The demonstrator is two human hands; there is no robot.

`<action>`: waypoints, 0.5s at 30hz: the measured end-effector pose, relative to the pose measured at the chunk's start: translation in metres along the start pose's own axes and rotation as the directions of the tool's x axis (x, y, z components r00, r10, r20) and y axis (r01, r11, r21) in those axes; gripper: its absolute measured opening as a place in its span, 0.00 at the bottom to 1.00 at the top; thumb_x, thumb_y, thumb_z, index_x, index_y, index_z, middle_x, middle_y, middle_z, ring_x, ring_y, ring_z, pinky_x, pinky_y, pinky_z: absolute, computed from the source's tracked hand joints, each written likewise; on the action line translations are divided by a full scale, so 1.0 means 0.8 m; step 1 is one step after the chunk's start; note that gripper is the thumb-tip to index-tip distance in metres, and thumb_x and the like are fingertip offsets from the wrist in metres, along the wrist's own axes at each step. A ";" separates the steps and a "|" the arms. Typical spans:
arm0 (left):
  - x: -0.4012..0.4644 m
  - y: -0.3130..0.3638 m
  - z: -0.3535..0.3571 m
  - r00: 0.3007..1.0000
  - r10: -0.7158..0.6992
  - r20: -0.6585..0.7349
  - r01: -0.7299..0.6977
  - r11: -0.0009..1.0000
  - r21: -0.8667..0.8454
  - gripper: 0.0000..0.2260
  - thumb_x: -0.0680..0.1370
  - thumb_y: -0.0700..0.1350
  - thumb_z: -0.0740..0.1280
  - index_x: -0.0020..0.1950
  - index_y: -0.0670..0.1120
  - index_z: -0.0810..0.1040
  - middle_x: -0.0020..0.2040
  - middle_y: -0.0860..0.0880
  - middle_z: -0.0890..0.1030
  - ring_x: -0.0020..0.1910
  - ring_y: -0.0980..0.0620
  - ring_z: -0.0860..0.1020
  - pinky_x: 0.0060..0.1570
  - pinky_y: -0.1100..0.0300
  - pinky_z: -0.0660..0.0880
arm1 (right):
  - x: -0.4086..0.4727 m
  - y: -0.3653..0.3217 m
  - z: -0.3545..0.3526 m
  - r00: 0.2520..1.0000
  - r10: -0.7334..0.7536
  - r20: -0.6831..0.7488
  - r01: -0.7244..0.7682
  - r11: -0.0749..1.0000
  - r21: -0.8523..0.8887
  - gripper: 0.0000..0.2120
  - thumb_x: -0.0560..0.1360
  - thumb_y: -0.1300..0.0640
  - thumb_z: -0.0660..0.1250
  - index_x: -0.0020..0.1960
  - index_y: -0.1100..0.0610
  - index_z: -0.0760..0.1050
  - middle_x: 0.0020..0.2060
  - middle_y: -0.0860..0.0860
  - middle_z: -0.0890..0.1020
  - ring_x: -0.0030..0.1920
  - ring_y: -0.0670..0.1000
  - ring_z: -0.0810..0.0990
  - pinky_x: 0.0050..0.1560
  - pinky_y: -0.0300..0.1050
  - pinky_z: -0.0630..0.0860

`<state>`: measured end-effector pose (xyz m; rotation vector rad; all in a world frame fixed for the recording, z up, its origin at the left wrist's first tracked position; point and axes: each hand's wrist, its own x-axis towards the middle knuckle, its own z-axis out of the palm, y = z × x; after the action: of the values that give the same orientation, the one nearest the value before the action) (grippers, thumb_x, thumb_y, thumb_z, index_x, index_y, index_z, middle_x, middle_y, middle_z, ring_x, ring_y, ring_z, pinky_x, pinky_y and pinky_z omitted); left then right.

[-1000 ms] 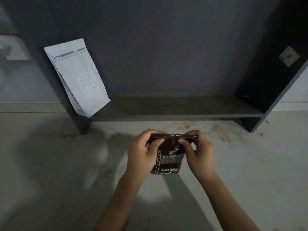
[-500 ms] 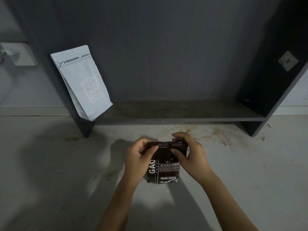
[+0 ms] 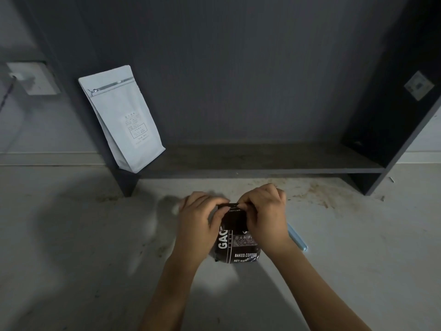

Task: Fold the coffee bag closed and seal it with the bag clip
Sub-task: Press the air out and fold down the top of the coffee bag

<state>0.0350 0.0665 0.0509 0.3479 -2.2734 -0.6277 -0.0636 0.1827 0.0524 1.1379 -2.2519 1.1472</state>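
A small dark brown coffee bag (image 3: 235,244) with white lettering stands upright on the pale floor in front of me. My left hand (image 3: 199,220) grips its left side and top, thumb over the folded top edge. My right hand (image 3: 266,217) pinches the top fold from the right and covers the bag's upper right part. The top is rolled down into a narrow band between my fingers. A light blue bag clip (image 3: 297,237) lies on the floor just right of my right wrist, partly hidden by it.
A tall white coffee bag (image 3: 121,118) leans against the left side panel of a dark low shelf unit (image 3: 262,161) behind the hands. Brown stains mark the floor (image 3: 322,197) near the shelf's right leg. A wall socket (image 3: 35,77) sits at left.
The bag's top has been folded further down and the bag looks shorter. Both hands have closed in together over the fold. The blue clip has come into view beside my right wrist.
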 end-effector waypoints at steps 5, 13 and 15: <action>0.002 0.005 -0.001 0.999 0.015 -0.038 -0.007 0.978 0.209 0.08 0.65 0.36 0.68 0.33 0.49 0.74 0.29 0.55 0.78 0.39 0.54 0.69 0.42 0.60 0.58 | -0.006 -0.004 0.002 0.999 -0.039 -0.017 0.039 0.999 -0.028 0.04 0.69 0.59 0.66 0.37 0.51 0.78 0.32 0.44 0.81 0.44 0.47 0.69 0.46 0.42 0.56; 0.000 0.018 0.009 0.991 0.056 -0.120 -0.028 0.974 0.223 0.09 0.54 0.33 0.62 0.28 0.46 0.68 0.25 0.52 0.74 0.34 0.54 0.67 0.39 0.61 0.56 | -0.008 -0.016 0.004 0.996 -0.076 -0.043 0.076 0.997 0.006 0.08 0.69 0.58 0.62 0.35 0.51 0.77 0.28 0.45 0.80 0.41 0.46 0.68 0.44 0.45 0.56; -0.001 0.016 0.008 0.989 0.061 -0.132 -0.030 0.974 0.224 0.09 0.55 0.33 0.60 0.28 0.46 0.68 0.25 0.51 0.74 0.34 0.53 0.67 0.39 0.60 0.57 | -0.006 -0.017 0.006 0.996 -0.080 -0.041 0.080 0.997 -0.004 0.08 0.69 0.58 0.61 0.33 0.52 0.77 0.27 0.45 0.79 0.40 0.46 0.68 0.43 0.44 0.56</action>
<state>0.0304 0.0801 0.0535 0.4323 -2.2148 -0.3154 -0.0501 0.1769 0.0533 1.1813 -2.1563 1.1260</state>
